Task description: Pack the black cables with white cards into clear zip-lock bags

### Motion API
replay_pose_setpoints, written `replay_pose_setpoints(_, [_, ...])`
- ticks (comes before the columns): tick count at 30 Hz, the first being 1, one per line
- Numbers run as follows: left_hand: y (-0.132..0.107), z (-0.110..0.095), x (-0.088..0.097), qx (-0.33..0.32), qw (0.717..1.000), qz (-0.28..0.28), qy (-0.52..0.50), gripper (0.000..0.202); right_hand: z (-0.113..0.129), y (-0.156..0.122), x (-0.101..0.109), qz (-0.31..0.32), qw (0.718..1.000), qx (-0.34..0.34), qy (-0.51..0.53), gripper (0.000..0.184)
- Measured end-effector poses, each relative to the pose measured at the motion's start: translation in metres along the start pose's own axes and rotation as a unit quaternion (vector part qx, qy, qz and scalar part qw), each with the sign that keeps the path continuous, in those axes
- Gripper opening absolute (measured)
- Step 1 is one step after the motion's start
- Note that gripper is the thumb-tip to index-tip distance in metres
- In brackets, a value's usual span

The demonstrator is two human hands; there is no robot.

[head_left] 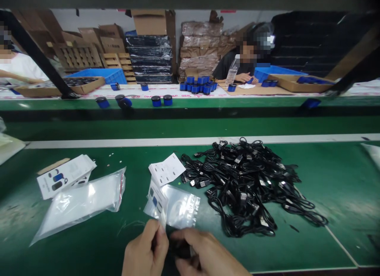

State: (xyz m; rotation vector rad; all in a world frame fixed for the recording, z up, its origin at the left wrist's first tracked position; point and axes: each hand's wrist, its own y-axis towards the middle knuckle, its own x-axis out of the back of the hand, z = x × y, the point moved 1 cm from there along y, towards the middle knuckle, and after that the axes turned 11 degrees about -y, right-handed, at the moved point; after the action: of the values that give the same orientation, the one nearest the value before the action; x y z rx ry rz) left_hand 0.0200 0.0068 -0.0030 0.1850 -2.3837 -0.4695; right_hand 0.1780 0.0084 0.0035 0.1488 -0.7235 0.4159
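Plastic bag [178,206] | clear, crinkled, card inside; pinched by left hand [145,252], right hand [208,256]

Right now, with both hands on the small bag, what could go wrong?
1. The left hand pinches the small clear bag by one edge; the card inside might slip out.
2. The right hand covers a dark item; it is hidden, so a bad fit could go unnoticed.
3. The cable pile lies close; a loop may snag.

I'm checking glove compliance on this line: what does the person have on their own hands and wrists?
Nothing: the left hand and right hand are bare, with no gloves, rings, watch or sleeves showing. Only hands and the start of the wrists are in view at the bottom edge.
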Motion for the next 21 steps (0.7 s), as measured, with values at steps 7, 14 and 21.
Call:
replay_pose_setpoints(7, [0.004,0.011,0.012,0.184,0.972,0.098,-0.112,0.031,-0.002,-0.001,-0.009,-0.155,0.952,0.221,-0.146,0.032])
replay_pose_setpoints(14, [0.012,0.001,0.017,0.077,0.992,0.093,-0.043,0.030,0.005,-0.011,0.021,-0.170,0.977,0.126,0.002,0.022])
replay_pose_setpoints(21, [0.009,-0.003,0.007,-0.111,0.991,0.063,0.047,0.014,0.002,-0.019,0.009,-0.277,0.914,0.148,-0.257,0.021])
